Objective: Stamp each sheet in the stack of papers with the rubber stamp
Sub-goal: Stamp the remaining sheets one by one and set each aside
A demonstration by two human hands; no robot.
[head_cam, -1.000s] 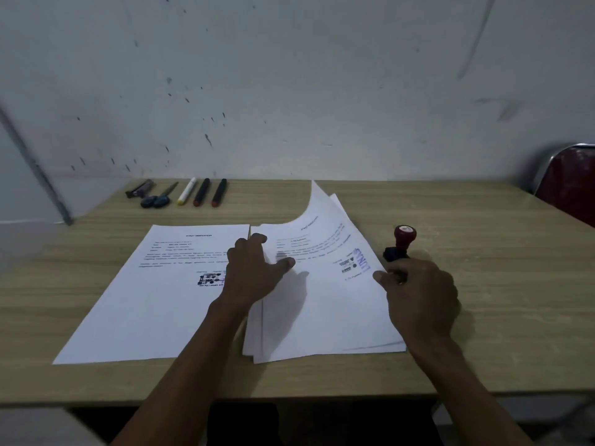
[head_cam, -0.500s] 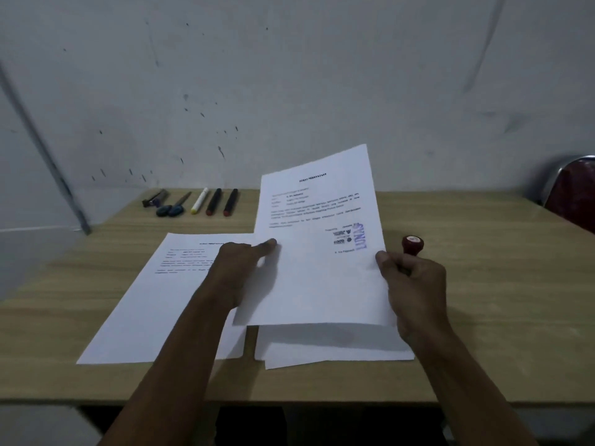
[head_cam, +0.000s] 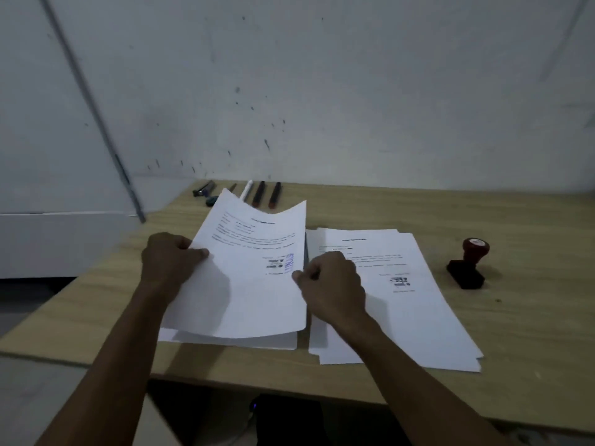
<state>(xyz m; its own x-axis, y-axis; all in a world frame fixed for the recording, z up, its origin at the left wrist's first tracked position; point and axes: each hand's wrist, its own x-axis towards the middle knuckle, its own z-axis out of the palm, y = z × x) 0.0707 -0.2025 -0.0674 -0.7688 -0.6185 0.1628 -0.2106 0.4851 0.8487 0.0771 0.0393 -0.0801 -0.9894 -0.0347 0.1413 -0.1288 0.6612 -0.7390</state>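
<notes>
left hand (head_cam: pixel 172 262): grips left edge of stamped sheet (head_cam: pixel 251 272), thumb on top
stamped sheet: raised and bowed over left sheets (head_cam: pixel 231 341), blue mark near its right edge
right hand (head_cam: pixel 333 284): pinches the sheet's right edge
unstamped stack (head_cam: pixel 402 304): flat on desk (head_cam: pixel 531 333), right of held sheet
rubber stamp (head_cam: pixel 468 263): standing on desk, right of stack, untouched
pens (head_cam: pixel 257 193): back left of desk

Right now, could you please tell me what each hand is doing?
Left hand: pinching the stamped sheet.
Right hand: pinching the same sheet's other edge.
</notes>
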